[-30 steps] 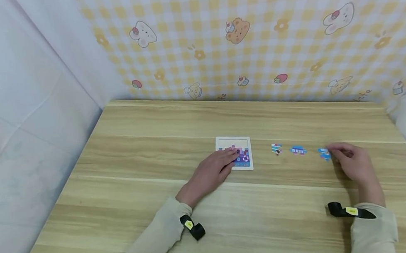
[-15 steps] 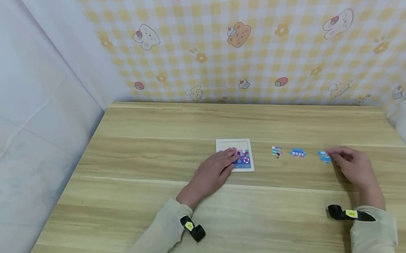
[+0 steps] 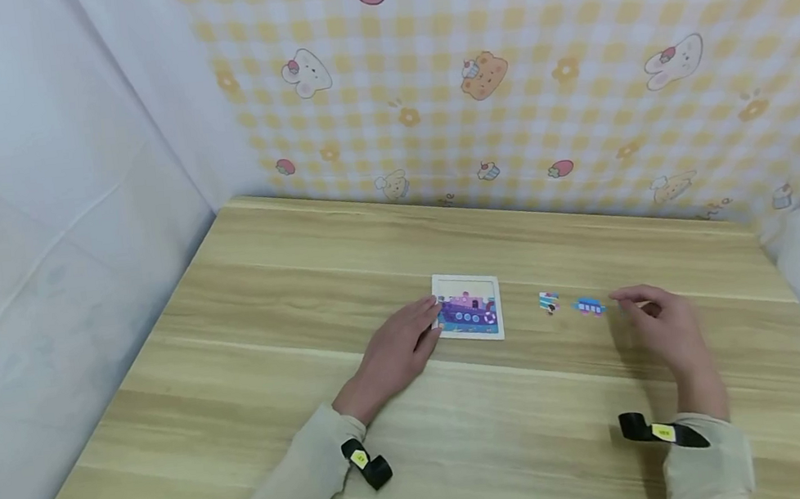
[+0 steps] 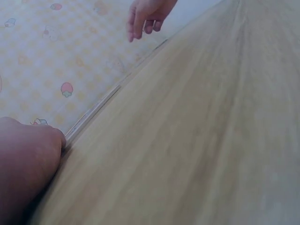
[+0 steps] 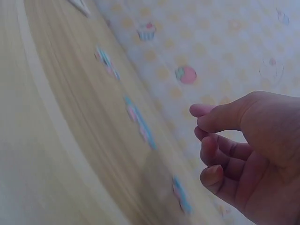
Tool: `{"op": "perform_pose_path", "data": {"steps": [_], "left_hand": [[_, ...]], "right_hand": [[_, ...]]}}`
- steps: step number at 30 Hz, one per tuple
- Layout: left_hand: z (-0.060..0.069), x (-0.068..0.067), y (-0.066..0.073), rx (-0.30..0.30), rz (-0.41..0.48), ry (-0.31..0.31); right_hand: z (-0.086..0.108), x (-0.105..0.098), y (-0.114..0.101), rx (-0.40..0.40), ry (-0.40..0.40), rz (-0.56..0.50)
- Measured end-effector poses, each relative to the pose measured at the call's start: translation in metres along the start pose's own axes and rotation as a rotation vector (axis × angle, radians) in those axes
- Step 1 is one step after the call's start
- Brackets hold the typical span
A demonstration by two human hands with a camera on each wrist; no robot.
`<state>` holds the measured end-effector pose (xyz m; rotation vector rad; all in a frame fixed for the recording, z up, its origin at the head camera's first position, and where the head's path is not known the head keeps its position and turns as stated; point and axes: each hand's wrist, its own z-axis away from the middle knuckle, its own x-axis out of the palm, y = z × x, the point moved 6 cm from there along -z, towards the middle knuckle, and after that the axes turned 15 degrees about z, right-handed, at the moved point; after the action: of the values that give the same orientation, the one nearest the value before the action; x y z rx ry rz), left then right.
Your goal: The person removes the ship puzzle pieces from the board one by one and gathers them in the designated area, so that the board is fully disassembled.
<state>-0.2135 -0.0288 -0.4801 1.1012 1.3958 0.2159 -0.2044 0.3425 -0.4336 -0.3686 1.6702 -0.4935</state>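
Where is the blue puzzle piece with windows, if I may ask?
In the head view, the windowed piece lies right of centre, between the striped piece and the right hand.

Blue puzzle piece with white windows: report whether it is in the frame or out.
Out: in the head view, the windowed piece lies on the wooden table, apart from the white frame.
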Motion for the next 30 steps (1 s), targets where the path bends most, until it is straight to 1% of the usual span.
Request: {"op": "perform_pose_path", "data": {"steps": [5, 10, 13, 17, 20, 23, 26, 30], "left_hand": [[0.001, -0.001, -0.005, 0.000, -0.012, 0.009], [0.001, 0.001, -0.006, -0.016, -0.048, -0.011], [0.000, 0.003, -0.004, -0.019, -0.057, -0.026], [0.000, 0.006, 0.000, -0.017, -0.048, -0.033], [-0.001, 0.010, 0.002, -0.004, -0.046, -0.048], [-0.001, 0.012, 0.003, 0.009, -0.053, -0.054], [-0.001, 0.008, 0.002, 0.017, -0.055, -0.030], [-0.001, 0.002, -0.001, 0.017, -0.055, -0.006]], "right_hand": [[-0.008, 0.021, -0.040, -0.074, -0.069, -0.045], [-0.022, 0.046, -0.079, -0.130, -0.116, -0.105], [-0.030, 0.066, -0.104, -0.145, -0.157, -0.155], [-0.037, 0.097, -0.135, -0.191, -0.251, -0.195], [-0.038, 0.118, -0.147, -0.224, -0.302, -0.170], [-0.038, 0.131, -0.153, -0.252, -0.321, -0.122], [-0.039, 0.139, -0.160, -0.295, -0.342, -0.081], [-0.040, 0.144, -0.169, -0.319, -0.383, -0.062]]}}
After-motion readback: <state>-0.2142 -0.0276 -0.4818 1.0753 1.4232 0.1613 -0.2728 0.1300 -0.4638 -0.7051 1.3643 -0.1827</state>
